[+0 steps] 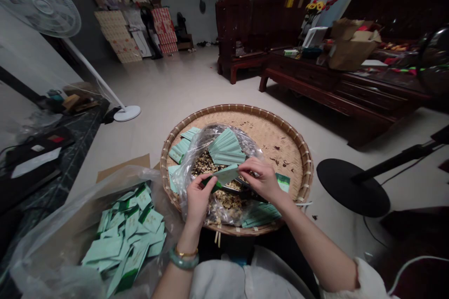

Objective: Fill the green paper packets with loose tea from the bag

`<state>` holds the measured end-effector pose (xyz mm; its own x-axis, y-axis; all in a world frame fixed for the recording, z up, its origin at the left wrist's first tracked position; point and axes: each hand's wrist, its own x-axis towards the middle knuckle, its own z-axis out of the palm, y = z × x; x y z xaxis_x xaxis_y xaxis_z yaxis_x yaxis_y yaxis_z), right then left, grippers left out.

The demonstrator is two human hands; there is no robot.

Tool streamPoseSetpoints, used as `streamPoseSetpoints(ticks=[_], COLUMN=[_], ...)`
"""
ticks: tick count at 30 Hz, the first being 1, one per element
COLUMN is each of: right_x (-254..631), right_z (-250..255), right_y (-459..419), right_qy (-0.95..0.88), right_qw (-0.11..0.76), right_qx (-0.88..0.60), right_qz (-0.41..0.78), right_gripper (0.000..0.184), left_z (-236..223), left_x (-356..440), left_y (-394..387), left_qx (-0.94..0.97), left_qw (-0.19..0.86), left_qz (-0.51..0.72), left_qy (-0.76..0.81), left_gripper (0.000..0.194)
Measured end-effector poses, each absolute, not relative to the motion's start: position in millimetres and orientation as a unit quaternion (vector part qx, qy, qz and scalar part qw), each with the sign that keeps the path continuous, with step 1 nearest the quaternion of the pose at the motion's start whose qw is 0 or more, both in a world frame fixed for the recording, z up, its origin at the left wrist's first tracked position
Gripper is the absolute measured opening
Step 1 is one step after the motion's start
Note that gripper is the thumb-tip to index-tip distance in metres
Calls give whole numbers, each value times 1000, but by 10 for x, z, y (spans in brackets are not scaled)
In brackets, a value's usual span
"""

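My left hand (197, 197) and my right hand (261, 178) both pinch one small green packet (224, 175), the left at its dark lower end and the right at its upper end. They hold it over a clear plastic bag (196, 149) of loose dried leaves (206, 164) lying in a round woven bamboo tray (280, 126). A fanned stack of empty green packets (226, 147) rests on the bag just beyond my hands. More packets lie at the tray's left (180, 147) and front right (261, 215).
A cardboard box lined with clear plastic (52, 243) at my lower left holds several green packets (129, 233). A white standing fan (38, 2) is at the left, a black fan base (352, 187) at the right. Dark wooden furniture (333, 88) stands behind.
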<state>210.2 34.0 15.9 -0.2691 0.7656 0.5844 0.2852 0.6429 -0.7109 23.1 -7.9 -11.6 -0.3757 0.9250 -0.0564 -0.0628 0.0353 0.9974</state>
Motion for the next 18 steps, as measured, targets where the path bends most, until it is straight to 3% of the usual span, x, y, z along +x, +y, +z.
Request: streamPoseSetpoints(ticks=[3, 7, 18], right_x=[2088, 2053, 2033], right_z=[152, 174, 65], right_y=[317, 298, 269], right_qy=[-702, -645, -591], right_qw=[495, 438, 333], right_qx=[-376, -408, -312], right_qz=[348, 476, 665], right_gripper=[12, 25, 41], left_z=[-117, -90, -81], left_x=[267, 305, 311], left_y=[-77, -87, -135], left_qx=[340, 373, 475], left_qw=[442, 441, 428], left_qz=[619, 613, 548], left_qy=[552, 539, 540], left_gripper=[26, 23, 24])
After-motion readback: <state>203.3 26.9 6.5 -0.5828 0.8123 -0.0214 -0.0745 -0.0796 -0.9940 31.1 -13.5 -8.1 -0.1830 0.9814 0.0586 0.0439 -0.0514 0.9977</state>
